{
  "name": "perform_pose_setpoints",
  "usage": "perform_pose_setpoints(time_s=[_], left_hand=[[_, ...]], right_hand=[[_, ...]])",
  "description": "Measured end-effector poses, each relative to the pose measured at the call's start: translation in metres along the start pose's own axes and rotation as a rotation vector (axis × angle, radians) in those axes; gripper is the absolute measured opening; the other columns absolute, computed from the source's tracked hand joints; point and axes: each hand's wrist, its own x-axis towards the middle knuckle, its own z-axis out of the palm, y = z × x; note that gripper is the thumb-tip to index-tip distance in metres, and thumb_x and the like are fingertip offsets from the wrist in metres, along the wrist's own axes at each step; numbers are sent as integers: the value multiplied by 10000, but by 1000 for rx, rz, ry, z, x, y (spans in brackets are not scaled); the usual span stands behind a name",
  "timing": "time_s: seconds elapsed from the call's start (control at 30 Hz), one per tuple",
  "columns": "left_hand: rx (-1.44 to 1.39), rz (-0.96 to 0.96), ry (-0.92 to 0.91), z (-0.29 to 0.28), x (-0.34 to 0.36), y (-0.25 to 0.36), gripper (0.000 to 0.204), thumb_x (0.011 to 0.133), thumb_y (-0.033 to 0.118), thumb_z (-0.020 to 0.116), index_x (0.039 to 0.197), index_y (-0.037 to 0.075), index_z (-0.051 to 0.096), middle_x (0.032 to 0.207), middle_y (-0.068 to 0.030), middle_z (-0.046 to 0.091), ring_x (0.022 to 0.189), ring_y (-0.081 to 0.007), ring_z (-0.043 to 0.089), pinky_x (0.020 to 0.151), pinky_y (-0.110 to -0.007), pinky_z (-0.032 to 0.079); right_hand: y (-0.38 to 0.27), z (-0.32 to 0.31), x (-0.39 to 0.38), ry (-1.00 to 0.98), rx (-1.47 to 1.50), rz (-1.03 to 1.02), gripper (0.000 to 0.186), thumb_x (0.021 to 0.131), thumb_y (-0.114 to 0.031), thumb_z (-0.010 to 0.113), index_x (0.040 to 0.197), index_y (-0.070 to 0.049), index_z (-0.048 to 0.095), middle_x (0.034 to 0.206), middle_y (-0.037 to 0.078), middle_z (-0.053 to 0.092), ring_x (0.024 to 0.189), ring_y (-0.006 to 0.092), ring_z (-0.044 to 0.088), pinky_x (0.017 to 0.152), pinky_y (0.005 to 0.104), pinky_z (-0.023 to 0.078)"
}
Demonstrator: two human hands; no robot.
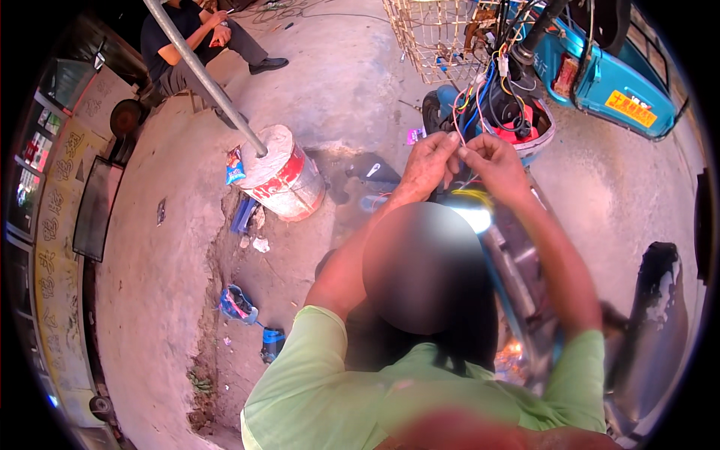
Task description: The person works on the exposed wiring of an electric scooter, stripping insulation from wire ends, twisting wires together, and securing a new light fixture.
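Observation:
My left hand [429, 163] and my right hand [496, 162] are close together in front of an opened electric scooter. The fingers of both are pinched on a thin pinkish wire [455, 114], though their tips partly cover it. Just beyond the hands, a tangle of coloured wires [487, 94] hangs down from below the handlebar, with blue, yellow, red and black strands. A white plug connector [503, 66] dangles among them. Yellow wires [472, 196] show below my hands, beside a bright glare. A red part [517, 129] lies in the open scooter body [551, 135].
A wire basket [424, 37] is at the scooter's front. A blue cargo body [600, 82] stands far right. Left of me, a concrete-filled bucket [289, 187] holds a metal pole [206, 75]; a snack packet [235, 165] is beside it. Another person [199, 37] sits far left.

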Motion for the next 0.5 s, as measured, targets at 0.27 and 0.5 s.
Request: perform_pose_setpoints(time_s=[0.27,0.5], left_hand=[[43,-21,-3,-1,1,2,385,1041,398,596,908,51,695,746,-3,632,668,-87,562,610,-262,452],[-11,17,4,0,10,2,222,1023,250,618,973,41,672,662,-30,595,486,-104,515,430,-252,399]], right_hand=[[1,-6,1,-8,-17,56,218,929,-214,721,939,1,684,800,19,680,712,72,589,642,257,471],[-1,-7,3,-39,-94,25,214,919,-216,724,919,-5,686,785,27,672,701,82,586,633,275,472]])
